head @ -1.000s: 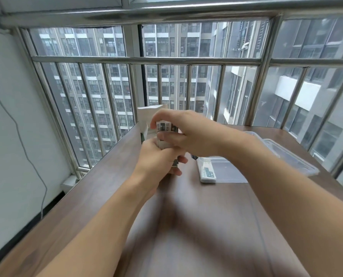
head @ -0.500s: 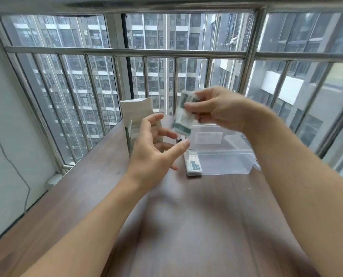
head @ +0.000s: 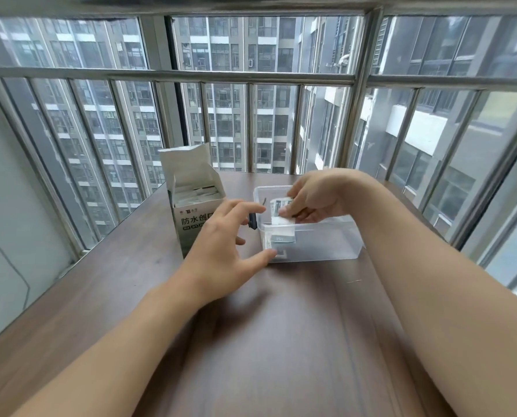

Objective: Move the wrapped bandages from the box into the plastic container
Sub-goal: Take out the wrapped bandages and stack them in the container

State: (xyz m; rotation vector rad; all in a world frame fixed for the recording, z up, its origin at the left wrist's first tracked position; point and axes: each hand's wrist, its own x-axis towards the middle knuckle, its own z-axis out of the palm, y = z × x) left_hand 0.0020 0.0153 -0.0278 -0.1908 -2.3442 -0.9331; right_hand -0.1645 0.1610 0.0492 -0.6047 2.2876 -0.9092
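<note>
Box: stood upright on the bench, left of centre, with the top flap raised; white wrapped bandages are seen packed inside the opening.
Left hand: held between the box and the plastic container, fingers spread apart and empty; the thumb tip is placed at the container's near-left corner.
Small dark item: seen between the box and the container; its kind cannot be told.
Plastic container: clear, lidless, set on the bench just right of the box.
Bandages in container: laid against the left end, on the bottom.
Right hand: positioned over the container's left part, fingers pinched on one wrapped bandage, which is held above the rim.
</note>
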